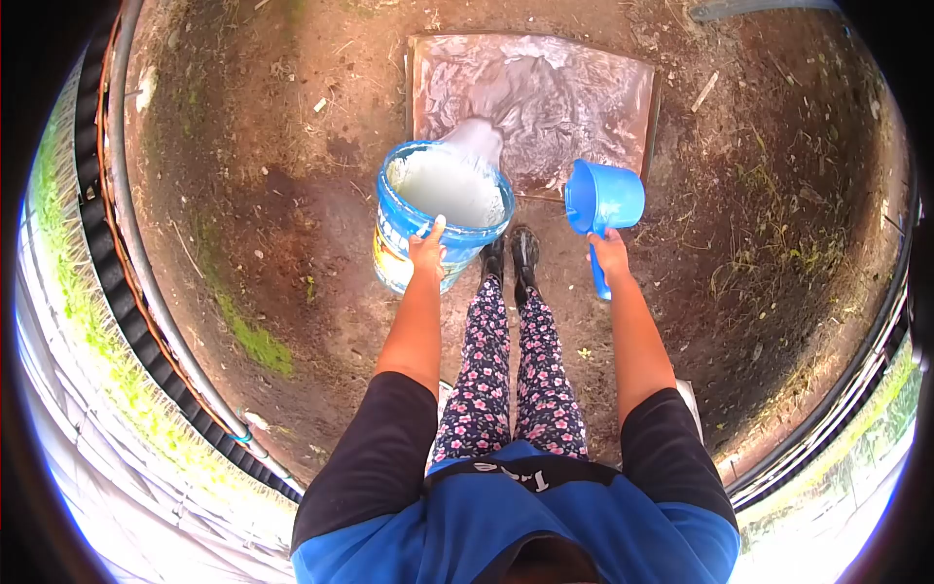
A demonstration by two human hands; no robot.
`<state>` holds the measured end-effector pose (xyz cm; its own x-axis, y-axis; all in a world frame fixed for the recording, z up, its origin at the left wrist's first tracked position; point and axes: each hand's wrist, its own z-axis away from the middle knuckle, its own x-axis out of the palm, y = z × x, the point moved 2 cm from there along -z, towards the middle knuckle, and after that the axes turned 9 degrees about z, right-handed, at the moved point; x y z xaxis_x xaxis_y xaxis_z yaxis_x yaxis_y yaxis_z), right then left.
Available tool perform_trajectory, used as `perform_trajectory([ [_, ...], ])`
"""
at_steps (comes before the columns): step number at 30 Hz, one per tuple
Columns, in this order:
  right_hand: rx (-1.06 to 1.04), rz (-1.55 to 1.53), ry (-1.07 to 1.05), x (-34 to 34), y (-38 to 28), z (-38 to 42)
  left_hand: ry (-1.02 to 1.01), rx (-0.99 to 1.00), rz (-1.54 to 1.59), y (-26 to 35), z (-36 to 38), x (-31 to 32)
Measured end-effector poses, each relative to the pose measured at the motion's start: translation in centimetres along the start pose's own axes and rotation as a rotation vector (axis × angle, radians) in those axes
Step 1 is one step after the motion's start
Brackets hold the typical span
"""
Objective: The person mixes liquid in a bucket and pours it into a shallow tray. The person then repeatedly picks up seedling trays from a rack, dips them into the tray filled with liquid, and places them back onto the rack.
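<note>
My left hand (428,248) grips the near rim of a blue bucket (394,234) coated inside with whitish residue. The bucket tips away from me, and a pale, cloudy liquid (475,139) pours over its far rim. Below the stream lies a flat reddish-brown board (623,97), its surface wet and streaked with grey-white swirls. In my right hand (609,253) is the handle of a blue plastic dipper (615,195), held to the right of the bucket near the board's lower right corner. The fingers are wrapped round the handle.
Dark boots (525,251) stand on bare brown soil (321,195) just short of the board. A grey pipe (146,263) curves along the left side, beside a dark corrugated edge. Some grey piece (764,8) lies at the top right. Moss and sparse weeds (769,224) dot the ground.
</note>
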<state>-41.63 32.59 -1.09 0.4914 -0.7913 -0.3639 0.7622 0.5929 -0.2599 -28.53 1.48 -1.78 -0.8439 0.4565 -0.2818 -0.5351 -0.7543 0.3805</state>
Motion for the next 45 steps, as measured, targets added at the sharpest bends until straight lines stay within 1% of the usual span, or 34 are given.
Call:
perform_trajectory([
  [11, -0.021, -0.007, 0.015, 0.1, 1.6, -1.2, 0.056, 0.035, 0.004, 1.3, 0.7, 2.2],
  [16, 0.011, 0.012, -0.011, 0.3, 1.6, -1.3, 0.067, 0.055, 0.023, 1.3, -0.4, 2.7],
  [20, -0.032, -0.017, 0.008, 0.7, 1.9, -1.5, 0.092, 0.053, 0.037, 1.0, -1.1, 2.9],
  [27, -0.027, 0.014, 0.007, 1.1, 1.0, -0.9, 0.114, 0.044, 0.025, 1.4, -0.5, 3.7],
  [30, -0.031, 0.011, 0.0, 1.3, 0.9, -1.0, 0.112, 0.071, 0.036, 1.7, -0.3, 4.1],
  [33, -0.038, 0.012, 0.008, 1.4, 0.9, -1.1, 0.166, 0.05, 0.047, 2.0, -0.1, 4.4],
  [39, -0.024, 0.02, -0.008, 1.6, 0.5, -0.9, 0.17, 0.09, 0.087, 2.2, -0.5, 4.4],
  [42, -0.003, 0.068, -0.015, 1.7, -0.3, -0.4, 0.119, 0.085, 0.03, 2.4, -0.8, 4.2],
  [45, -0.007, 0.095, -0.007, 2.0, -0.6, -0.3, 0.179, 0.149, 0.073, 2.5, -1.3, 4.3],
])
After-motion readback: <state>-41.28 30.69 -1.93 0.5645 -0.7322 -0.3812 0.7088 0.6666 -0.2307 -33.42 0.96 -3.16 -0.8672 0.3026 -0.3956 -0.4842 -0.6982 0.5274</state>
